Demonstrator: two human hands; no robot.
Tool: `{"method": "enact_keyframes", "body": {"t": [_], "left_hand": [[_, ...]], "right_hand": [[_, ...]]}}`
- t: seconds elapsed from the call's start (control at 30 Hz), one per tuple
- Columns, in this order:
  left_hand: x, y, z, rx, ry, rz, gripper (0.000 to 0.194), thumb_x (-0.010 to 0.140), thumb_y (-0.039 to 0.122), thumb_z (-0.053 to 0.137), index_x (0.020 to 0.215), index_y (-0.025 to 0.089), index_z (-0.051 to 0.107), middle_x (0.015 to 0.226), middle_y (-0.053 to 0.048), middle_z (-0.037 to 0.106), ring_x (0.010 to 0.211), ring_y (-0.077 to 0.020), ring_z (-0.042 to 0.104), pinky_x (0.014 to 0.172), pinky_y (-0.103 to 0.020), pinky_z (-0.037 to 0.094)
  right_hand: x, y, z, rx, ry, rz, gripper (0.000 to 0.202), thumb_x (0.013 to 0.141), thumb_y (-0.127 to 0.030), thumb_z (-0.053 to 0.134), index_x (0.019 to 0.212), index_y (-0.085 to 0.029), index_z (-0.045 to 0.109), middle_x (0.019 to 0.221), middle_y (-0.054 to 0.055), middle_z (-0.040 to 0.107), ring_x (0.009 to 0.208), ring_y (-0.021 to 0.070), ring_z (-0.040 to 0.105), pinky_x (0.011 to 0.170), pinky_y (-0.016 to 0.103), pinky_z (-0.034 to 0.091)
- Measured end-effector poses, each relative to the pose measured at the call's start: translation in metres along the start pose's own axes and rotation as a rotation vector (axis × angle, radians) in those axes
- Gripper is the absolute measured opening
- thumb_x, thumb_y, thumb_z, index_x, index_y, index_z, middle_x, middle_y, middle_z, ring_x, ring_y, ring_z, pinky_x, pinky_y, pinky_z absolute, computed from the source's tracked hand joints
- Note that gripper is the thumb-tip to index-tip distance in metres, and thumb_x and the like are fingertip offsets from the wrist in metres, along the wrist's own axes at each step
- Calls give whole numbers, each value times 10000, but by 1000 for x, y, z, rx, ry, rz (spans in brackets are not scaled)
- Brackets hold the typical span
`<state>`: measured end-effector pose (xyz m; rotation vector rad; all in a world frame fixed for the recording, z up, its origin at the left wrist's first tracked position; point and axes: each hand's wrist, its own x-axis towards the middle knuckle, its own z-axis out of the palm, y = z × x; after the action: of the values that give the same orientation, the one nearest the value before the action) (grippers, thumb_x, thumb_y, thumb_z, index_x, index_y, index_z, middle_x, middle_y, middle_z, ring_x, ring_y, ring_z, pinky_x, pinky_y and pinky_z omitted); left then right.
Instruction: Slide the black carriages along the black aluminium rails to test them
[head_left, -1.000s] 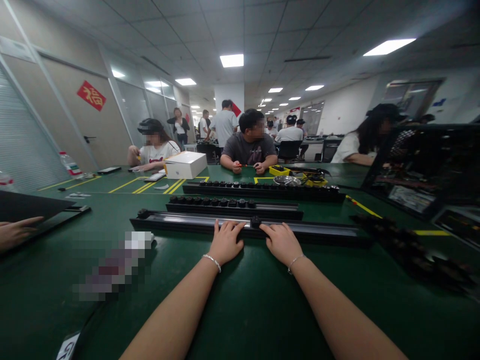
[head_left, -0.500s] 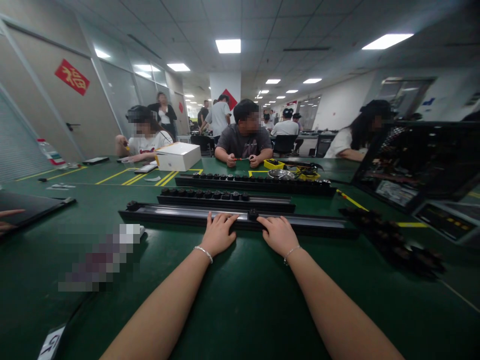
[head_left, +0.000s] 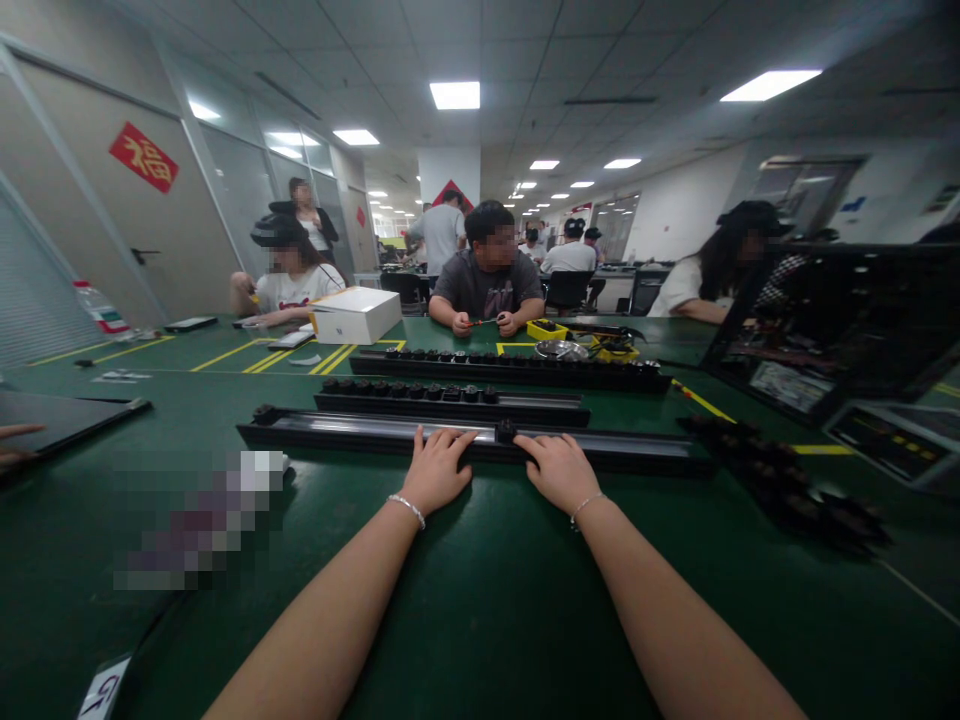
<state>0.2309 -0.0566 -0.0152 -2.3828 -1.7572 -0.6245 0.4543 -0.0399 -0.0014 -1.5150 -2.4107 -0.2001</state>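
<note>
A long black track rail (head_left: 390,430) with a shiny channel lies across the green table in front of me. My left hand (head_left: 441,470) rests on its near edge, open, fingers spread over the channel. My right hand (head_left: 562,470) is also open on the near edge, its index finger stretched toward a small black block (head_left: 506,431). This block sits in the channel between my hands; whether the fingertip touches it I cannot tell. Another black block (head_left: 264,413) sits at the rail's left end.
Behind lie a shorter rail (head_left: 547,404) and a longer rail (head_left: 517,374), both carrying several black blocks. More dark parts (head_left: 795,490) lie at right, beside a device with a display (head_left: 892,440). A white box (head_left: 356,318) stands at back left. A person (head_left: 491,270) sits opposite.
My hands and the rail show no visible movement. In the background, standing people have shifted slightly.
</note>
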Motion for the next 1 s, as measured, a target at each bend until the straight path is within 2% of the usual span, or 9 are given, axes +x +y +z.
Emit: {"method": "enact_keyframes", "body": {"t": [0.27, 0.6, 1.0], "left_hand": [[0, 0, -1, -16, 2, -8, 537, 776, 293, 518, 1306, 316, 438, 1219, -34, 556, 1190, -246, 441, 1099, -591, 66], [1, 1, -3, -9, -17, -18, 540, 778, 289, 522, 1309, 323, 430, 1234, -35, 550, 1197, -241, 434, 1104, -576, 57], [1, 2, -4, 14, -29, -16, 528, 791, 311, 519, 1310, 335, 427, 1246, -24, 546, 1202, -236, 432, 1106, -541, 93]], "right_hand": [[0, 1, 1, 10, 13, 1, 419, 833, -242, 437, 1236, -306, 531, 1106, 38, 633, 1048, 194, 531, 1020, 402, 240], [1, 7, 1, 21, 12, -5, 400, 833, -222, 437, 1215, -241, 553, 1049, 62, 651, 1004, 188, 550, 988, 356, 292], [1, 8, 0, -17, 59, 26, 346, 840, -275, 427, 1135, -233, 602, 1018, 51, 667, 934, 194, 570, 889, 324, 347]]}}
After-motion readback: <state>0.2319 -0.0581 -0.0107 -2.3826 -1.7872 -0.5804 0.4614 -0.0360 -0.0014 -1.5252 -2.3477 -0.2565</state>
